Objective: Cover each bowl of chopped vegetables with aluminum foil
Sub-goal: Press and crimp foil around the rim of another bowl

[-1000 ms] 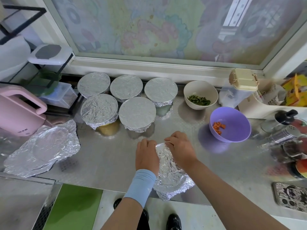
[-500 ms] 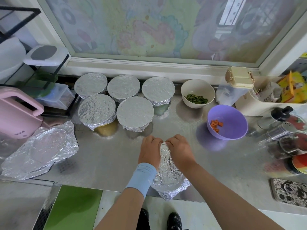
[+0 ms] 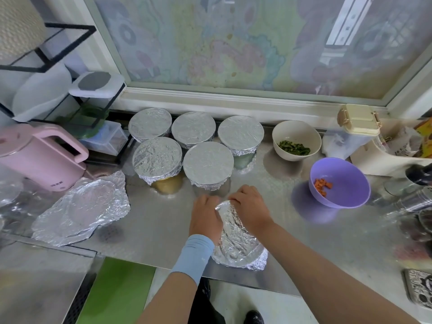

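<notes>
Foil sheet (image 3: 237,244) is draped over a round form at the near edge of the steel counter (image 3: 163,225), about 6 o'clock in view. Both hands curl over its far rim. The left hand (image 3: 205,218) grips the foil at 10 o'clock and the right hand (image 3: 251,208) at 12 o'clock, knuckles nearly meeting. Five foil-covered bowls (image 3: 208,162) cluster at 11 o'clock from the hands. A cream bowl (image 3: 297,132) of chopped greens sits at 1 o'clock, a purple bowl (image 3: 346,183) with carrot dice at 2 o'clock, and loose crumpled foil (image 3: 81,206) at 9 o'clock.
</notes>
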### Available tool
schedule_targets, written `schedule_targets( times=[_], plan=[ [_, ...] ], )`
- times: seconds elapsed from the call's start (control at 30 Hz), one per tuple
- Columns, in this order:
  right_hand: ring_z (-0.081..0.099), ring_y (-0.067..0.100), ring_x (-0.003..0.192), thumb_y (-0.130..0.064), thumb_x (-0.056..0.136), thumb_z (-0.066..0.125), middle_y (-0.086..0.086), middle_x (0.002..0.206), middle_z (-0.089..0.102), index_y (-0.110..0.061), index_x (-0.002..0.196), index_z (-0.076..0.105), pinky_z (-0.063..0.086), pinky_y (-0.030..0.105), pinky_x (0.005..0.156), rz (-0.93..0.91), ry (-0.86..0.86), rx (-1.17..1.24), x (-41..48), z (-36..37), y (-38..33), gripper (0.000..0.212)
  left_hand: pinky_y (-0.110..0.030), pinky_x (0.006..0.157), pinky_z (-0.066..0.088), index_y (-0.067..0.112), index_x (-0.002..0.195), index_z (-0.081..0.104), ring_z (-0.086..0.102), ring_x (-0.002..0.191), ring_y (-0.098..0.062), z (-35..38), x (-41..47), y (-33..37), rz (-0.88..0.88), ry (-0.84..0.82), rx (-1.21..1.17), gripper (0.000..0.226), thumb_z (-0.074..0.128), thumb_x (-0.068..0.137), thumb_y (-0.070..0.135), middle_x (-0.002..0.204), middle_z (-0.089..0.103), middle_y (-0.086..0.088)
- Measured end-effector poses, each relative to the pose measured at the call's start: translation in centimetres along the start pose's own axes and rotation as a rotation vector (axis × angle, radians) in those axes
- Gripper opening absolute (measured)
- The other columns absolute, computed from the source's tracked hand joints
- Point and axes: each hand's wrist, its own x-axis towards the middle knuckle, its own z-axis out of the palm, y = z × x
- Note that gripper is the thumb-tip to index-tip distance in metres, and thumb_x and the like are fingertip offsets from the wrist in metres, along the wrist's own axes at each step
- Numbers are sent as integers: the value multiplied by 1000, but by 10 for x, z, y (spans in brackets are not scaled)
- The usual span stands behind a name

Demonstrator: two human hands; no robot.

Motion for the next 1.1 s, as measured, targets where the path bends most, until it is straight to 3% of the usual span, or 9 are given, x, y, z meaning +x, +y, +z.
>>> schedule_targets(
  times=[0.13,0.4,0.53,0.67,0.8,0.93,1.0,1.1],
  plan=[
    [47,21,87,-20,90,65,-3,82,55,-23,91,76,42,33,86,15,82,29,-2,2,2,11,-24,89,38,19,112,65,43,109,-16,5,12,5,28,-68,-85,23,46,100,20,106,51,1],
    [48,21,95,-21,97,56,3,93,59,-19,104,75,36,24,88,-7,-91,55,5,-7,-1,20,-21,83,32,17,107,65,43,105,-17,12,11,2,-23,-18,-135,23,43,102,20,99,47,4],
    [48,23,97,-23,90,65,1,96,59,-18,100,74,39,34,92,-30,14,-20,1,-6,-1,15,-26,85,38,16,106,62,44,105,-19,11,3,3,-52,11,-99,24,38,102,19,104,48,0],
    [50,25,94,-24,89,66,4,96,55,-14,95,72,44,37,87,22,77,-109,-4,-8,0,13,-24,90,38,17,112,62,44,108,-16,8,4,3,53,30,-29,24,45,97,10,109,50,1],
    [56,26,78,-13,85,72,3,80,57,-12,81,74,51,39,71,16,119,-85,-9,-6,3,4,-24,90,42,18,115,67,44,105,-13,9,8,8,107,-13,-81,27,47,99,13,102,50,3],
    [55,25,81,-14,90,67,5,83,56,-10,85,75,45,31,71,64,108,5,-11,-5,5,10,-28,89,41,15,107,70,44,100,-15,15,11,6,79,2,-120,24,48,101,20,97,50,2],
    [59,27,74,-6,81,74,5,76,58,-8,79,75,46,27,65,-2,114,-2,-10,-6,4,3,-30,91,41,15,105,70,45,103,-17,16,12,6,53,6,-122,24,46,102,19,100,52,1],
    [57,25,74,-11,82,72,3,76,58,-13,79,74,49,31,66,-71,115,-52,-5,-10,2,4,-29,89,40,14,105,67,44,106,-18,17,7,9,2,33,-102,25,42,103,18,104,51,-1]
  ],
)
